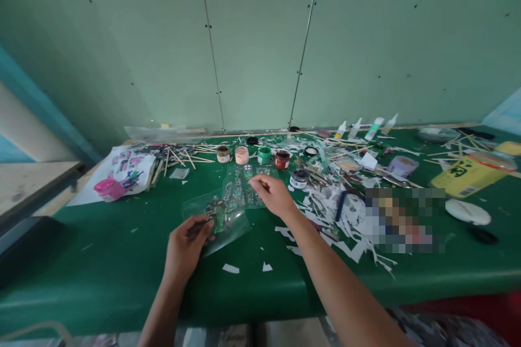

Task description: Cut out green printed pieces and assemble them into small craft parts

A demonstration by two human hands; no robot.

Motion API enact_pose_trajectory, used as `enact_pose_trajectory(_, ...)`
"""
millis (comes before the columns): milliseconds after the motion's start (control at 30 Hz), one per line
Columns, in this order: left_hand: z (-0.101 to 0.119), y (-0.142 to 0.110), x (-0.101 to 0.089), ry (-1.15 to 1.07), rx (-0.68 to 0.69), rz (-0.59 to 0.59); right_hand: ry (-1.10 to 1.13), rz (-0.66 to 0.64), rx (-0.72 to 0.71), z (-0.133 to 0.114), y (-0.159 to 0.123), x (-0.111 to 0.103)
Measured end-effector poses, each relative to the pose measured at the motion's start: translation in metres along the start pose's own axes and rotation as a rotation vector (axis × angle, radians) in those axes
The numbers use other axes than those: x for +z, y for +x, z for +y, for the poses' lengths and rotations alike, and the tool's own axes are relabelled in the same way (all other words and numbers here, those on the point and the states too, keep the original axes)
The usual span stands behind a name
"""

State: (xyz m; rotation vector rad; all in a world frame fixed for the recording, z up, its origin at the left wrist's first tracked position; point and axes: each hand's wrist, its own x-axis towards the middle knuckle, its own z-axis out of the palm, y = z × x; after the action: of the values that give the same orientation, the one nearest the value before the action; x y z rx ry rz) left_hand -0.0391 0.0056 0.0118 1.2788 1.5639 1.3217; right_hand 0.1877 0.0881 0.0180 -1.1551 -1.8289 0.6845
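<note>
On my feed: left hand (188, 244) pinching clear, dark-patterned sheet (222, 220), seven o'clock; right hand (274, 195), grip I cannot tell. Littered green table (122, 249); green wall (254, 49), twelve o'clock.

On the yellow container with a clear, orange-rimmed top (468, 176), large black brush-style writing stands above a white barcode panel, but neither the characters nor any digits can be read with certainty. The small round paint jars, brown (223, 155), peach (241, 155), green (264, 156), dark red (281, 160) and dark grey (299, 178), bear labels or print too small to read. Dark lettering on the pale surface below the table edge (238, 336) is cut off and illegible.
</note>
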Motion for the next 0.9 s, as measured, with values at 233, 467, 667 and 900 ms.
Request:
enact_pose_trajectory(233,0.007,-0.003,0.003,-0.075,0.001,0.01,-0.298,-0.101,0.126,0.004,0.002,-0.001)
enact_pose_trajectory(467,0.002,-0.001,-0.002,-0.208,0.012,0.174,-0.416,-0.381,0.107,0.002,-0.001,-0.002)
enact_pose_trajectory(667,0.004,0.0,-0.005,-0.266,-0.005,0.29,-0.273,0.025,0.171,-0.001,0.003,-0.004)
enact_pose_trajectory(900,0.02,0.059,0.025,0.151,0.017,-0.003,-0.091,0.463,-0.059,0.012,0.005,-0.002)
